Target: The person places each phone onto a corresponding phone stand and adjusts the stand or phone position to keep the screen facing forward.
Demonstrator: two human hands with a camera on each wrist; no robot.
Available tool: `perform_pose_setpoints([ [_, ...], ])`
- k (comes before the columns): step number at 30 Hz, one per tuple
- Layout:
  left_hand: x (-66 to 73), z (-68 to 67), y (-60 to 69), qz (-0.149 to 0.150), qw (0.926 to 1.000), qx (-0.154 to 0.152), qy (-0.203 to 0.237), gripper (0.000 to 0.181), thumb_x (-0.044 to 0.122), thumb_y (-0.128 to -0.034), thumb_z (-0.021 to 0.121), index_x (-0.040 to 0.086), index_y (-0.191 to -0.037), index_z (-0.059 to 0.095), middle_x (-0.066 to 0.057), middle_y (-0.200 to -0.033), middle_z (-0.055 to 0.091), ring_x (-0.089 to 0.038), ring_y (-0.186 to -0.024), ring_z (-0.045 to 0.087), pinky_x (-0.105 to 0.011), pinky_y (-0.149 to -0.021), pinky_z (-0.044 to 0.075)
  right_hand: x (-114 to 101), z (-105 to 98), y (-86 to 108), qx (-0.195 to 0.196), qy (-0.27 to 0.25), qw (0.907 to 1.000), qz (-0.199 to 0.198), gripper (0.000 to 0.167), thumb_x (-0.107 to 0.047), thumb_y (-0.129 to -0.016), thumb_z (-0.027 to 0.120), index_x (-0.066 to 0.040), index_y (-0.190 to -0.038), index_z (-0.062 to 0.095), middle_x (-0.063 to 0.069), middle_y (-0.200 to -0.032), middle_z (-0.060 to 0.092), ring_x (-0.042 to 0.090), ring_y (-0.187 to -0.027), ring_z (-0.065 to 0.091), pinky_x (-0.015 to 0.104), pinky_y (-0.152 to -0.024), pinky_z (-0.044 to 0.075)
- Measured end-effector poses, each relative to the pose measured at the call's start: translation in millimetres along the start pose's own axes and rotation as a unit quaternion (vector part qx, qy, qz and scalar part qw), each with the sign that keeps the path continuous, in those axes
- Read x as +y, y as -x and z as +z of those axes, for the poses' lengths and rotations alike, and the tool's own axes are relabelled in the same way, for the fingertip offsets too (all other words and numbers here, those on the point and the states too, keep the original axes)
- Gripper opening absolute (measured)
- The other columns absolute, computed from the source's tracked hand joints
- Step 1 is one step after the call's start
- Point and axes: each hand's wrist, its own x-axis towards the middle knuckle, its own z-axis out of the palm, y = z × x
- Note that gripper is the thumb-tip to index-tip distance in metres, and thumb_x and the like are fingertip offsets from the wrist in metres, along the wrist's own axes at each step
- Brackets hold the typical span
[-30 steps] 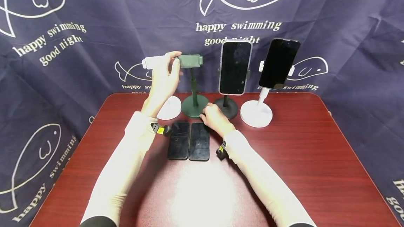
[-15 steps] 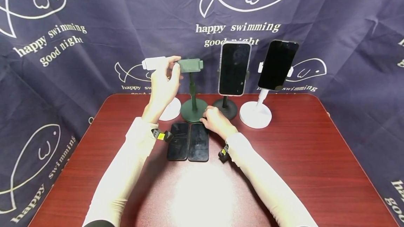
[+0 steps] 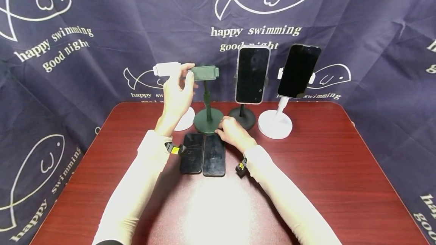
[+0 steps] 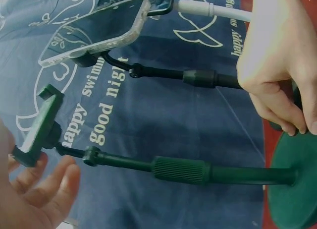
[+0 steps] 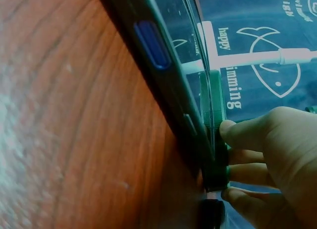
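A green phone stand (image 3: pixel 207 101) stands upright on the table, its clamp (image 3: pixel 204 73) holding no phone. My left hand (image 3: pixel 177 95) pinches the clamp's left end, thumb in front and fingers behind; the left wrist view shows the fingers (image 4: pixel 62 187) curled beside it. My right hand (image 3: pixel 235 134) grips the near right rim of the round green base (image 5: pixel 212 97), thumb on one face and fingers along the edge. Two dark phones, a left one (image 3: pixel 192 154) and a right one (image 3: pixel 214 156), lie side by side right in front of the base.
Left of the green stand, a white stand (image 3: pixel 167 69) is partly hidden by my left hand. To the right, a black stand (image 3: pixel 242 118) bears a phone (image 3: pixel 253 75). Farther right, a white stand (image 3: pixel 275 124) carries a tilted phone (image 3: pixel 299 71). A printed curtain (image 3: pixel 112 18) hangs behind.
The green stand has slid a little toward me, both hands moving with it. The right flat phone has shifted slightly nearer to me. The other stands hold their places.
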Motion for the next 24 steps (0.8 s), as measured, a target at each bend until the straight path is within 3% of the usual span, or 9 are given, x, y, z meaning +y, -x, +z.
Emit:
perform_pose_setpoints([
  [3, -5.4, 3.5, 3.4, 0.017, 0.9997, 0.015, 0.009, 0.029, 0.015, -0.1041, 0.055, 0.01, -0.129, 0.068, -0.013, -0.09, 0.069, -0.018, -0.067, 0.071, -0.021, -0.059, 0.054, -0.3, 1.8, 1.9, 0.001, -0.007, 1.0, 0.0, 0.016, -0.011, -0.092, 0.076, -0.006, -0.076, 0.078, 0.011, -0.091, 0.072, 0.024, -0.093, 0.07, 0.034, -0.083, 0.059],
  [9, -7.7, 6.3, 6.3, 0.033, 0.9983, 0.04, 0.027, 0.028, 0.014, -0.1041, 0.056, 0.009, -0.129, 0.068, -0.015, -0.085, 0.068, 0.002, -0.062, 0.063, -0.02, -0.058, 0.053, 0.3, 3.1, 1.2, 0.0, -0.016, 0.9999, -0.001, 0.014, -0.012, -0.092, 0.076, -0.006, -0.08, 0.079, 0.011, -0.094, 0.072, 0.023, -0.095, 0.07, 0.034, -0.085, 0.059],
  [12, -7.3, 7.3, 7.6, 0.026, 0.9978, 0.048, 0.039, 0.028, 0.015, -0.1038, 0.057, 0.012, -0.129, 0.069, -0.015, -0.086, 0.067, 0.004, -0.063, 0.063, -0.02, -0.059, 0.053, 0.1, 2.1, 0.5, -0.009, -0.018, 0.9998, 0.008, 0.012, -0.013, -0.093, 0.075, -0.006, -0.085, 0.08, 0.011, -0.098, 0.073, 0.024, -0.098, 0.07, 0.035, -0.087, 0.059],
  [19, -10.9, 7.9, 11.8, 0.006, 0.9968, 0.044, 0.067, 0.032, 0.018, -0.1047, 0.057, 0.014, -0.136, 0.064, -0.011, -0.091, 0.065, -0.002, -0.065, 0.066, -0.027, -0.058, 0.056, -0.4, -1.4, 1.9, -0.011, -0.031, 0.9993, 0.018, 0.015, -0.011, -0.093, 0.074, 0.0, -0.1, 0.08, 0.017, -0.112, 0.074, 0.029, -0.11, 0.071, 0.038, -0.097, 0.057],
  [24, -17.4, 10.8, 26.6, -0.016, 0.9941, 0.033, 0.102, 0.039, 0.016, -0.1041, 0.058, 0.013, -0.143, 0.053, -0.018, -0.094, 0.069, -0.017, -0.067, 0.07, -0.036, -0.058, 0.058, -3.2, -3.5, 8.5, -0.04, -0.019, 0.9984, 0.035, 0.025, -0.014, -0.096, 0.07, 0.001, -0.115, 0.075, 0.021, -0.131, 0.068, 0.033, -0.129, 0.062, 0.041, -0.109, 0.049],
])
